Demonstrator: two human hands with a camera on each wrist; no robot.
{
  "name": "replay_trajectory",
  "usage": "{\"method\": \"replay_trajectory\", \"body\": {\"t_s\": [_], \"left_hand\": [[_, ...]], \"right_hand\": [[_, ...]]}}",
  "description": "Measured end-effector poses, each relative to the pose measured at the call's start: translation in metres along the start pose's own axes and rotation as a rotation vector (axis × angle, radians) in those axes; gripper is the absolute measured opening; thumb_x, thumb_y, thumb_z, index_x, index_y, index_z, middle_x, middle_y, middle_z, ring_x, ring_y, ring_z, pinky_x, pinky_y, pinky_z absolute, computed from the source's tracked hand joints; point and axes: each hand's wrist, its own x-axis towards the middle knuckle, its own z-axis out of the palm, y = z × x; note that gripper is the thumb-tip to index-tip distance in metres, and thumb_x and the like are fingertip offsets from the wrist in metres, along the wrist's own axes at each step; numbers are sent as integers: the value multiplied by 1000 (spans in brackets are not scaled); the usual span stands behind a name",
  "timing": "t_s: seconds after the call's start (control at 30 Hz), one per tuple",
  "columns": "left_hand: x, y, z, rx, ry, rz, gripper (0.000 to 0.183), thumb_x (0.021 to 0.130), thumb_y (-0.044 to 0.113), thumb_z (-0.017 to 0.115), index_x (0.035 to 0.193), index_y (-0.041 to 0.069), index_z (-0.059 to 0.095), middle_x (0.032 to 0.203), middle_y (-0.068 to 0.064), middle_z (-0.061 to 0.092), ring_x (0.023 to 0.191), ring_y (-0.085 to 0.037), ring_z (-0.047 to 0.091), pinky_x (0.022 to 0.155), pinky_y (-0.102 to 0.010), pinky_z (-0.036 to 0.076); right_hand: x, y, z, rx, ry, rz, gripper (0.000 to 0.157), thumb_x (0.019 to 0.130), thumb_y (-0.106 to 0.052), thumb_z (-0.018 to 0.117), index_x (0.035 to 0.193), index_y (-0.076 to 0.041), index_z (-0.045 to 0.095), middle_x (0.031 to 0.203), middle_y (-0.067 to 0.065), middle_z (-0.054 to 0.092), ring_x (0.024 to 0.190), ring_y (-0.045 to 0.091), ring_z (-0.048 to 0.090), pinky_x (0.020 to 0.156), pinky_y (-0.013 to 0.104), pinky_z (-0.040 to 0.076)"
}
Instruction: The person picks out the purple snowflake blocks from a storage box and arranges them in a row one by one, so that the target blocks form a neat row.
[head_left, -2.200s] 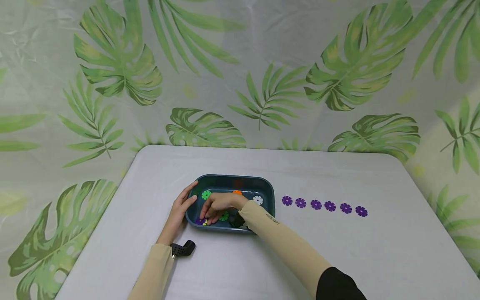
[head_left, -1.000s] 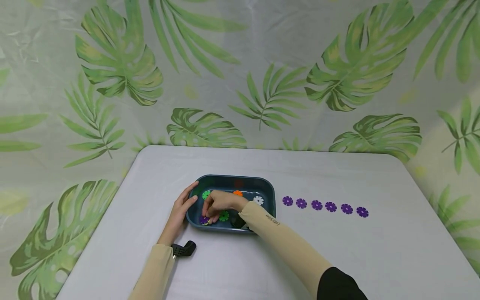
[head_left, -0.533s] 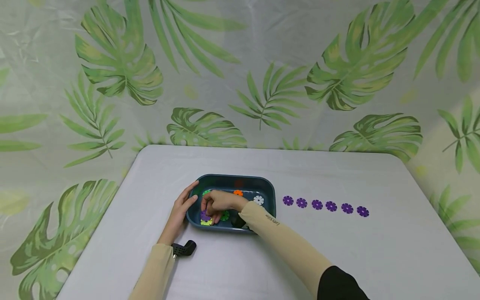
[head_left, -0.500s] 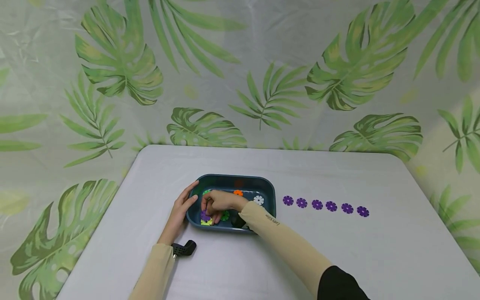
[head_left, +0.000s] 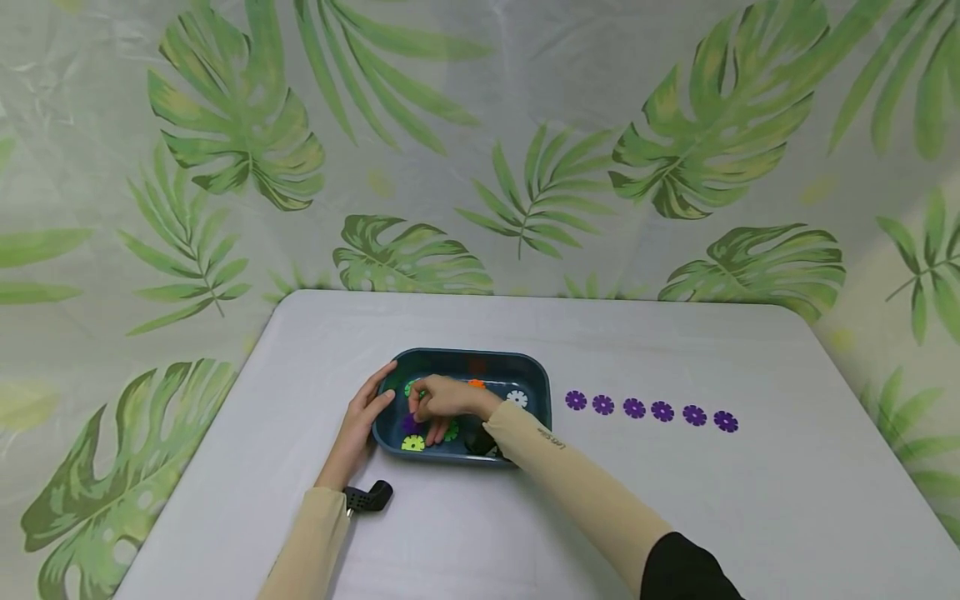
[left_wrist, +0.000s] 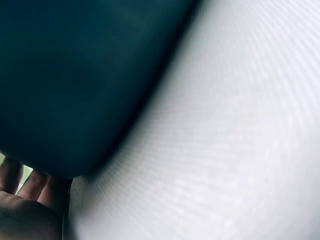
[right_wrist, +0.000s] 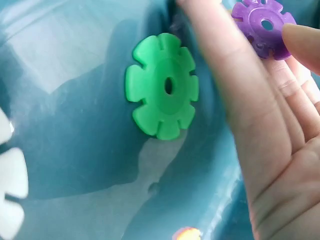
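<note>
A dark teal tray [head_left: 472, 357] holds notched plastic snowflake discs. My left hand [head_left: 358, 429] holds the tray's left end, its thumb at the rim and its fingers along the outer wall. Inside the tray, my right hand [head_left: 442, 400] pinches a purple snowflake disc [right_wrist: 265, 27] between thumb and fingers, lifted off the tray floor. Close to the right fingers lies a green disc [right_wrist: 162, 87]. A yellow disc [head_left: 413, 443] sits below them, and another green disc [head_left: 408, 388] is partly hidden behind the hand. An orange disc [head_left: 477, 384] and a white disc [head_left: 517, 399] lie farther right.
Several purple discs [head_left: 634, 408] stand in a row on the white table [head_left: 637, 500], to the right of the tray. A leaf-patterned cloth [head_left: 540, 100] hangs behind the table. Black wrist cameras, such as the left one [head_left: 369, 497], stick out from the wrists.
The right fingers have picked the purple disc off the yellow one in the tray's lower left and shifted slightly up and right, uncovering the yellow disc. The left hand has stayed put.
</note>
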Motion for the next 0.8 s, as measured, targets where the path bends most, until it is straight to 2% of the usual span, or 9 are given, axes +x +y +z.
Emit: {"method": "replay_trajectory", "body": {"t_s": [0.23,0.37,0.47,0.57,0.63,0.73,0.8], "left_hand": [[0,-1,0,12,8,-14,48,101,12,47,148,10,37,155,-5,24,142,-18,15,114,-40,12],[0,-1,1,12,12,-11,48,100,14,49,147,11,38,155,-4,25,142,-18,15,114,-40,12],[-1,-1,2,13,11,-3,49,100,14,50,147,12,38,155,-3,25,142,-17,15,114,-40,11],[-1,-1,2,13,10,-1,49,100,15,50,147,12,38,155,-2,25,143,-16,15,114,-39,11],[-2,0,2,11,11,-1,49,100,13,49,148,11,37,155,-2,25,143,-16,14,114,-40,11],[-2,-1,1,9,11,-3,48,101,12,48,148,10,37,155,-3,24,143,-17,14,114,-40,11],[-2,-1,1,13,13,-3,48,101,11,47,148,10,36,155,-3,24,143,-18,14,114,-41,11]], "right_hand": [[-16,-2,-16,39,3,-31,9,93,1,52,101,5,54,82,23,68,66,29,69,59,38,56],[-33,0,-32,56,23,-48,9,94,1,50,102,3,54,83,22,68,65,26,68,68,48,55],[-52,3,-48,56,54,-80,12,94,1,49,105,3,54,83,25,67,66,28,68,72,55,52],[-73,8,-65,53,89,-106,17,94,0,49,110,6,53,86,31,64,71,37,67,72,58,51],[-89,13,-77,54,122,-115,19,94,-2,50,111,6,53,88,33,63,75,43,66,71,56,52],[-115,24,-94,64,178,-114,22,95,-5,52,113,7,53,85,28,63,74,42,65,69,49,55],[-134,32,-106,71,225,-104,21,96,-8,53,112,5,55,86,25,63,75,43,64,69,49,55]]}}
